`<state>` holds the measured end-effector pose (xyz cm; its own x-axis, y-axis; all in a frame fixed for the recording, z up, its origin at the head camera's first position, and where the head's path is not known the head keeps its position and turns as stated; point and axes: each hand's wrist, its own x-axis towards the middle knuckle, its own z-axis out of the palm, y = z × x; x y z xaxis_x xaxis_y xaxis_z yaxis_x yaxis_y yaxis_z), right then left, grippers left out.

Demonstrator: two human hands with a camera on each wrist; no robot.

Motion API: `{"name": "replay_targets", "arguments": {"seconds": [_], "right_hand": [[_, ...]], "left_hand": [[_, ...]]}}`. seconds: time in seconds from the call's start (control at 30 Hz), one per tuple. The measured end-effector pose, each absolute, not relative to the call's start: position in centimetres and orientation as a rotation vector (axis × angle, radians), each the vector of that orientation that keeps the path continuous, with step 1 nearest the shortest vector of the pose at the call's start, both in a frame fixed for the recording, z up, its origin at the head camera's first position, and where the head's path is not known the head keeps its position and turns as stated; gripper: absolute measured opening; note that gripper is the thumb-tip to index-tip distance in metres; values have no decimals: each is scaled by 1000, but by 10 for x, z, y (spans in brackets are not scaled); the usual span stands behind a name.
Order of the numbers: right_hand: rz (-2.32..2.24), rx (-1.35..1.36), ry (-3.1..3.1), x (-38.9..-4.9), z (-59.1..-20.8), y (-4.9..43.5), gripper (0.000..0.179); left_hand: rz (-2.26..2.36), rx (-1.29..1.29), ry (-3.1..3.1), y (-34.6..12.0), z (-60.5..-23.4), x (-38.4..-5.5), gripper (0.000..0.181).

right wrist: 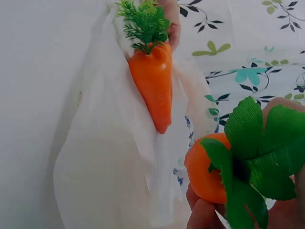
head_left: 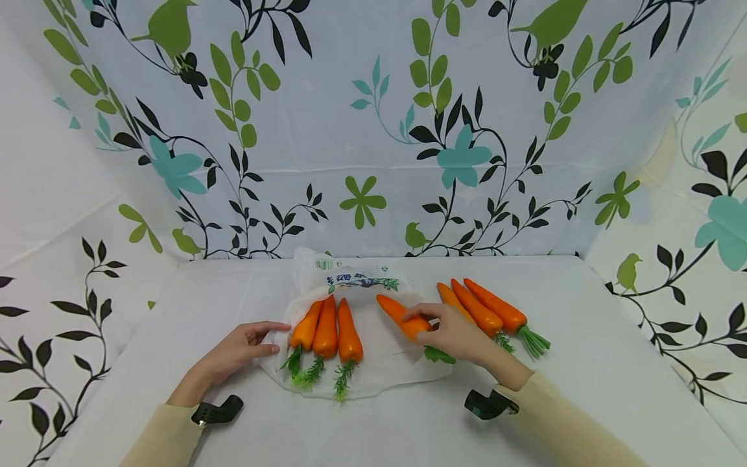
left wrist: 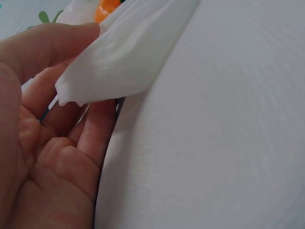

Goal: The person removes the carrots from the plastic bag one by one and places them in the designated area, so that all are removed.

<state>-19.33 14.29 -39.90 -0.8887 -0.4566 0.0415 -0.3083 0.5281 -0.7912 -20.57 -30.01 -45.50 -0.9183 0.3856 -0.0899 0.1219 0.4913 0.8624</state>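
My left hand (head_left: 230, 353) pinches the edge of a white plastic bag (head_left: 388, 353) at its left side; in the left wrist view the thumb lies over the film (left wrist: 112, 71) and fingers sit behind it. Three orange toy carrots lie side by side on the bag, a left one (head_left: 306, 329), a middle one (head_left: 325, 334) and a right one (head_left: 349, 337), green tops toward me. My right hand (head_left: 458, 334) grips another toy carrot (head_left: 395, 311) over the bag's right part, tip pointing far left. Its broad green leaves (right wrist: 257, 148) stick out toward the right wrist.
Beyond my right hand, three more toy carrots (head_left: 496, 301) lie together on the white table (head_left: 560, 402), partly hidden by that hand. Printed lettering (head_left: 362, 280) marks the bag's far end. A leaf-patterned cloth (head_left: 327, 130) hangs behind the table and along both sides.
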Motion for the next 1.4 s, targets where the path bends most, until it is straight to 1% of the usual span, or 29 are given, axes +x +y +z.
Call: {"name": "replay_targets", "arguments": {"seconds": [0.43,0.8,1.07,1.23,1.4], "right_hand": [[-1266,-615,2627,-183,-390,186,35],[-1349,-566,2575,-176,-393,227,36],[-1408,-512,2522,-173,-383,252,36],[-1516,-548,2457,-171,-379,266,34],[-1520,-564,2504,-172,-377,279,33]], "left_hand": [[1411,418,2461,-301,-456,-206,40],[1413,421,2466,-300,-456,-206,40],[1428,413,2458,-300,-457,-205,40],[1461,419,2432,-300,-457,-206,40],[1468,424,2427,-301,-458,-206,40]]}}
